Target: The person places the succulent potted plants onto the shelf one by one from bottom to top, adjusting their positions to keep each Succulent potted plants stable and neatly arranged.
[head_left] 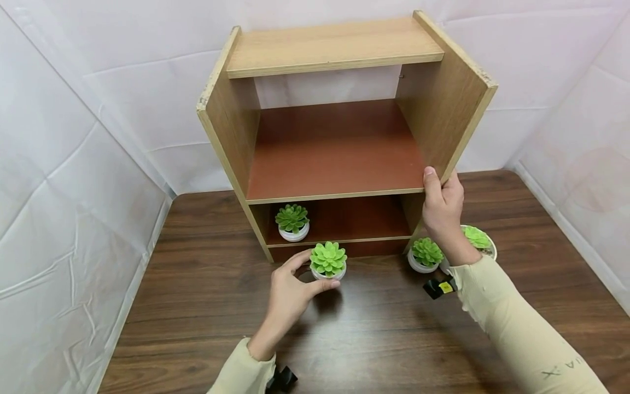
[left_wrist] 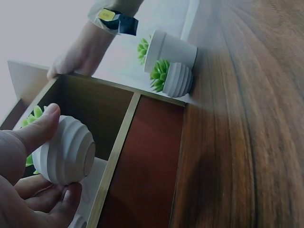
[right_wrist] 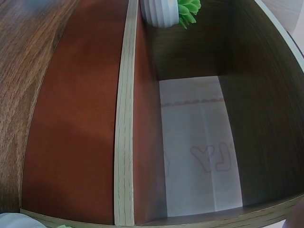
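Note:
My left hand (head_left: 290, 287) holds a small potted succulent (head_left: 328, 260) in front of the shelf unit's lower part, thumb and fingers around its ribbed white pot (left_wrist: 66, 149). The pot is off the table, with a shadow beneath it. My right hand (head_left: 443, 205) grips the right side panel (head_left: 450, 104) of the wooden shelf unit (head_left: 334, 194), thumb on the inner side. In the lower compartment, at its left end, sits another potted succulent (head_left: 292, 221). Its ribbed pot (right_wrist: 160, 12) shows at the top of the right wrist view.
Right of the unit stand a small potted succulent (head_left: 425, 254) and a larger white pot with a green plant (head_left: 477, 238), partly hidden by my right arm. The unit stands on a dark wood table (head_left: 211, 328). White sheeting (head_left: 74, 137) hangs around the table.

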Available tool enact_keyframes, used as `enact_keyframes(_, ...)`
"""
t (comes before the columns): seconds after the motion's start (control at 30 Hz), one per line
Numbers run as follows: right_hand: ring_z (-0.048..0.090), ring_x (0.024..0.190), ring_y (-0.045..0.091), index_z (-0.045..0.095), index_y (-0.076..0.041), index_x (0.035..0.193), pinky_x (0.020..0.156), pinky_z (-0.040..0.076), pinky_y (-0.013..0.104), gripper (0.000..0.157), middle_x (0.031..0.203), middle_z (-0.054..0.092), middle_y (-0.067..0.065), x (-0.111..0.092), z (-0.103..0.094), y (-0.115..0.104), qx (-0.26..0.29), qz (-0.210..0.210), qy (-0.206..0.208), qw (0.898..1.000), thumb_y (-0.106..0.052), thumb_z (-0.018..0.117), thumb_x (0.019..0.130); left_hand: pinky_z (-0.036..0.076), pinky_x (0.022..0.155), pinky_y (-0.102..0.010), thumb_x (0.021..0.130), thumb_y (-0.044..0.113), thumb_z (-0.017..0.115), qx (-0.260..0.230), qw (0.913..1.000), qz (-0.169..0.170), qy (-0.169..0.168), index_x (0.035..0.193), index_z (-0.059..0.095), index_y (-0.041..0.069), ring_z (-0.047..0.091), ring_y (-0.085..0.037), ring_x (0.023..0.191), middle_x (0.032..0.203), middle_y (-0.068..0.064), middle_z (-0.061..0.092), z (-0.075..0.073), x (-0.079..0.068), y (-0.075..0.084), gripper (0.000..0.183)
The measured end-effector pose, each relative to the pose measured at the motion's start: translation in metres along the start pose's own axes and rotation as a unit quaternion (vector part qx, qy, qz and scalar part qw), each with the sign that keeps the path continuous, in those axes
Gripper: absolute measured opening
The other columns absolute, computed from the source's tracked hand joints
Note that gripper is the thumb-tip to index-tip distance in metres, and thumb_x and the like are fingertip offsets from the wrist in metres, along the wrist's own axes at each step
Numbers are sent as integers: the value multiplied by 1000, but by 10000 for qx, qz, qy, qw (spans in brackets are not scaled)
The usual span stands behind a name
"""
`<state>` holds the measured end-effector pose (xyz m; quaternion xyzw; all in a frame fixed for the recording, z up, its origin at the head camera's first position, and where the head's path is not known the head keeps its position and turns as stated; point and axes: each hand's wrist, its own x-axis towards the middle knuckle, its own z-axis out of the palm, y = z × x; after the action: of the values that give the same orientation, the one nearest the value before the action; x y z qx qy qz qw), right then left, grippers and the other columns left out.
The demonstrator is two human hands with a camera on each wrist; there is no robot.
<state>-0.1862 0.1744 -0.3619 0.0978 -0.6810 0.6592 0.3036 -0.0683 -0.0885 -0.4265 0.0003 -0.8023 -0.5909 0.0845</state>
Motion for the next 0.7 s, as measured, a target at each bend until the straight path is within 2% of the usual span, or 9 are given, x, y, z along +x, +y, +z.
enact_keyframes(0.23, 62, 85, 13, 58, 9, 115, 79, 46, 26, 29, 90, 66, -3, 1, 1, 0, -92, -72, 99, 9999, -16, 51, 102, 43, 97, -36, 58, 26, 97, 29, 9999, 86, -60, 117, 73, 17, 58, -9, 112, 114, 10, 68, 6, 4, 6, 64)
enact_keyframes(0.37, 62, 86, 13, 57, 11, 117, 81, 45, 26, 30, 92, 66, -4, 0, 2, 0, -67, -73, 48, 9999, -14, 50, 102, 40, 99, -36, 58, 26, 96, 27, 10000, 39, -67, 118, 72, 17, 56, -8, 115, 116, 9, 67, 8, 3, 6, 66)
enact_keyframes(0.57, 63, 87, 13, 56, 13, 118, 81, 46, 26, 31, 94, 66, -2, 0, 2, 0, -42, -148, 3, 9999, -13, 49, 102, 43, 97, -36, 59, 23, 96, -96, 9999, 109, -4, 121, 71, 16, 56, -10, 116, 119, 7, 66, 13, 4, 6, 67)
enact_keyframes(0.7, 63, 89, 14, 56, 12, 119, 82, 46, 26, 32, 96, 66, -2, -1, 0, 1, -33, -165, 6, 9999, -13, 49, 102, 43, 96, -37, 60, 26, 96, -60, 10000, 29, -6, 123, 69, 16, 56, -10, 114, 121, 7, 65, 16, 7, 7, 69)
